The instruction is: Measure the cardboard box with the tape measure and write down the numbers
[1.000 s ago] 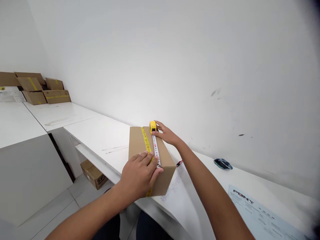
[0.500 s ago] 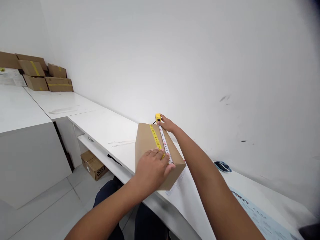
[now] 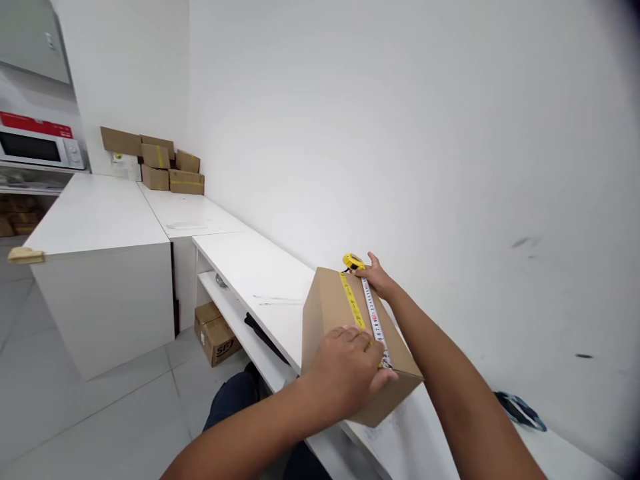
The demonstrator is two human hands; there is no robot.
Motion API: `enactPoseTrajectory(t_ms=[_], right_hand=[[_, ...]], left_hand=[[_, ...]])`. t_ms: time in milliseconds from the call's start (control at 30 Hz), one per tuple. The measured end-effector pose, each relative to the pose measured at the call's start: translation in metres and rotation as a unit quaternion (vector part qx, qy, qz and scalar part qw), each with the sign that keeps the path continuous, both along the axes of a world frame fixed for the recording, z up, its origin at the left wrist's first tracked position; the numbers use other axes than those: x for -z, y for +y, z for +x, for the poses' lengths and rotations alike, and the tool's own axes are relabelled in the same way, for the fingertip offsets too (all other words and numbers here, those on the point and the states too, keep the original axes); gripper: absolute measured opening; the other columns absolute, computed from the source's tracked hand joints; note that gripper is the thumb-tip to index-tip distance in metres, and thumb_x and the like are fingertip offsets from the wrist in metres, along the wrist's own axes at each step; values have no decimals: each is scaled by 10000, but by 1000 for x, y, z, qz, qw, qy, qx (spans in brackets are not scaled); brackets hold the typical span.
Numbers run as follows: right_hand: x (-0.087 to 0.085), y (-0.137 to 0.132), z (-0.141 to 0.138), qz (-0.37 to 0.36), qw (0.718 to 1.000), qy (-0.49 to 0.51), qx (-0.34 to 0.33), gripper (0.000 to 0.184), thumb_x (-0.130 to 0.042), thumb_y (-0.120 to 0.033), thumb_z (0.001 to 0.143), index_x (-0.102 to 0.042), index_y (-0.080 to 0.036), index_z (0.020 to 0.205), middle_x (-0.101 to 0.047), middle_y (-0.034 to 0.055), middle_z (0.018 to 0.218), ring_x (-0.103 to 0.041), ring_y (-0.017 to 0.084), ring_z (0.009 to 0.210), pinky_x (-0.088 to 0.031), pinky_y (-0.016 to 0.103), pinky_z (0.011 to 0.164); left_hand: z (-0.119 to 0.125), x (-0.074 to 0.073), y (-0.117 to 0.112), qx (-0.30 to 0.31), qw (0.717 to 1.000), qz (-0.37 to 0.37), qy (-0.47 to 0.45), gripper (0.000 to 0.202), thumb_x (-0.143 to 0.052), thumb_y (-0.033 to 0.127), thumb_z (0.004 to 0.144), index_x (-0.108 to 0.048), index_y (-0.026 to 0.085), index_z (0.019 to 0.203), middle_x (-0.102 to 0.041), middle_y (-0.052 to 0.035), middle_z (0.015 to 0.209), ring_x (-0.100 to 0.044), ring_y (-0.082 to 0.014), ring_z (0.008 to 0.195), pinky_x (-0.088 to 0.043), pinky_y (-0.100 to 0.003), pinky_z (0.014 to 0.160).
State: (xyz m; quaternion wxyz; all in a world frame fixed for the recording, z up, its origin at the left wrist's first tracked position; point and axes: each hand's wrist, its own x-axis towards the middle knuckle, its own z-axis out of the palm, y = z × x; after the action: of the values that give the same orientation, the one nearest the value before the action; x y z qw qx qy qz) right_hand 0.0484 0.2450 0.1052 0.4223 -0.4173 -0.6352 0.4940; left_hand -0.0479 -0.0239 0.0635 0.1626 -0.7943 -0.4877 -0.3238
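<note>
A brown cardboard box (image 3: 333,300) stands on the white table, with a strip of printed yellow tape (image 3: 351,300) along its top. Beside that strip lies the white blade of a tape measure (image 3: 372,310), pulled out along the top. My left hand (image 3: 350,367) is at the near end, its fingers closed over the blade and thumb by the box edge. At the far edge, my right hand (image 3: 377,277) has a finger raised and its thumb against the blade beside the tilted yellow case (image 3: 353,261). Its other fingers are hidden.
Several cardboard boxes (image 3: 186,181) are stacked at the far end by the wall. An SF-marked carton (image 3: 216,337) stands on the floor under the shelf. A microwave (image 3: 37,148) is far left. A dark blue item (image 3: 520,409) lies at right by the wall.
The view has swung left, bringing the microwave into sight. The tape measure's case has tipped over, and a finger of my right hand has lifted off it. My left hand stays on the blade.
</note>
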Motion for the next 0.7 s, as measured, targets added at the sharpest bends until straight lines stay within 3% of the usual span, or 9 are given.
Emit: enactPoseTrajectory(t_ms=[100, 167, 233, 333, 500, 700], right_hand=[[-9, 1, 10, -2, 997, 72, 19, 1004, -765, -104, 605, -331, -273, 1495, -703, 32, 1066, -711, 166, 843, -602, 264, 665], [-20, -1, 22, -4, 993, 110, 34, 789, -738, -69, 597, -513, -264, 1327, -715, 21, 1042, -722, 163, 860, -614, 260, 670], [-33, -5, 35, -9, 988, 143, 48, 645, -692, -20, 575, -591, -235, 1175, -730, 24, 980, -736, 176, 832, -631, 280, 661], [-48, -17, 57, -6, 977, 202, 72, 589, -651, 36, 557, -596, -227, 1081, -730, 10, 882, -740, 174, 776, -648, 290, 646], [-66, -38, 89, 21, 944, 307, 122, 360, -673, 22, 656, -604, -209, 923, -698, -4, 833, -704, 106, 734, -635, 190, 643], [-69, -62, 121, 54, 885, 413, 206, 193, -636, -27, 830, -562, -205, 838, -654, -19, 826, -672, 50, 735, -618, 124, 721]], left_hand=[[-1, 2, -1, -1, 1000, -11, -21, 538, -635, 573, 924, -619, 133, 1232, -735, -148, 1207, -694, -292, 1151, -553, -446, 1015], [-4, 3, -1, 6, 1000, -18, -17, 646, -698, 613, 859, -589, 127, 1271, -719, -169, 1243, -679, -314, 1187, -548, -467, 1032], [-9, 4, -3, 14, 1000, -18, 0, 701, -772, 596, 796, -583, 122, 1276, -700, -187, 1281, -663, -330, 1220, -538, -469, 1049], [-16, 4, -5, 26, 999, -4, 34, 624, -819, 497, 788, -607, 130, 1246, -686, -182, 1317, -662, -318, 1228, -523, -443, 1070], [-18, 1, 1, 30, 996, 13, 80, 485, -749, 472, 870, -649, 152, 1219, -709, -150, 1289, -672, -300, 1214, -545, -419, 1014], [-23, -4, 14, 46, 993, 43, 97, 387, -706, 426, 915, -688, 122, 1154, -742, -139, 1226, -714, -293, 1125, -583, -403, 921]])
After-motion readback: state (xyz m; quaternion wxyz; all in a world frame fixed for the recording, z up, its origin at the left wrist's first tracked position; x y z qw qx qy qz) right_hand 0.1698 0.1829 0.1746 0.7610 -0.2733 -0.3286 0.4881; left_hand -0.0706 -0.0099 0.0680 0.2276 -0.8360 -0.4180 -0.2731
